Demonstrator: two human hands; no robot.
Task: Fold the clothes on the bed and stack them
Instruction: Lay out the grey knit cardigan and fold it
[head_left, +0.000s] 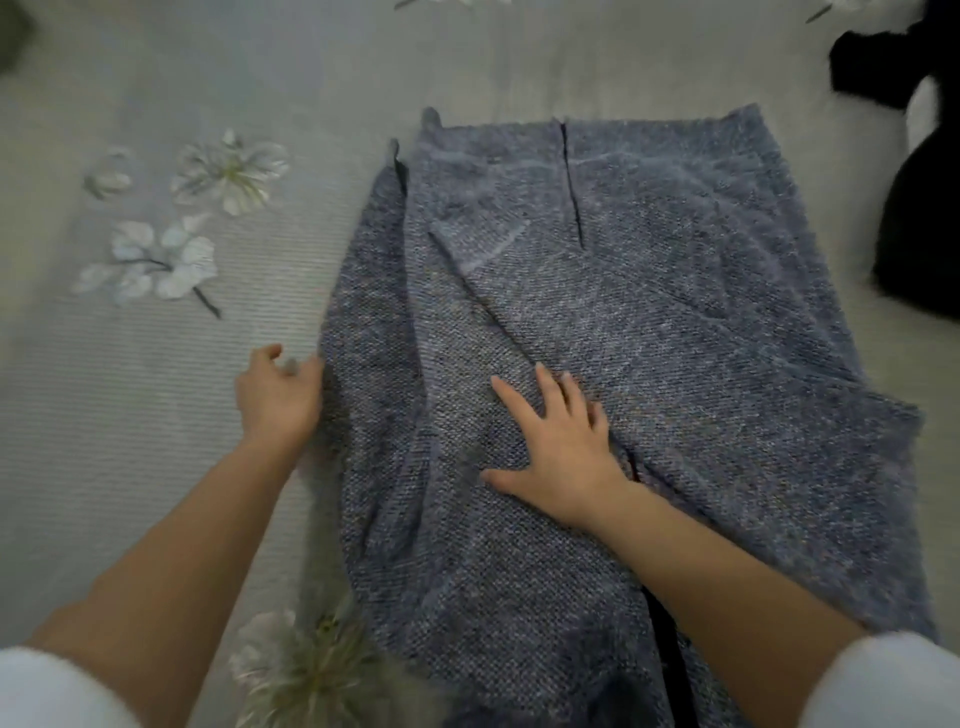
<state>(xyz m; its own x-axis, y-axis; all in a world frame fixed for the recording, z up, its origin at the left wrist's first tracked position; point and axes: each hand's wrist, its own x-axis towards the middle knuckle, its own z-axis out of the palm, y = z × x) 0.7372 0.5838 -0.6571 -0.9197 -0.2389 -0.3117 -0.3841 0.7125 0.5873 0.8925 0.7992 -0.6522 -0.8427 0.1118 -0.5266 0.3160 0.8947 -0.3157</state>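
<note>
One blue-grey knit garment (649, 312) lies spread on the bed (156, 441), filling the middle of the view and running from 12 o'clock down to 6 o'clock. Its far edge is straight, with a short dark slit (571, 182) cut into it near 12 o'clock. Its left side is folded inward in a long flap, and creases run slantwise across the middle.

The right grip (558, 449) rests flat on the cloth just below the centre, released, with fingers straight and spread toward 11 o'clock and the thumb out toward 9 o'clock. The left grip (278, 395) sits at 9 o'clock against the garment's left edge, its fingers curled and touching the fold. It is blurred, so I cannot tell whether it pinches the cloth or only touches it. Both forearms are bare, with white sleeves (52, 691) at the bottom corners.

The bed cover is pale grey and ribbed, printed with white flowers (228, 171) at 10 o'clock and more at 7 o'clock. A black garment (914, 208) lies crumpled at 2 o'clock, well apart from the knit one.
</note>
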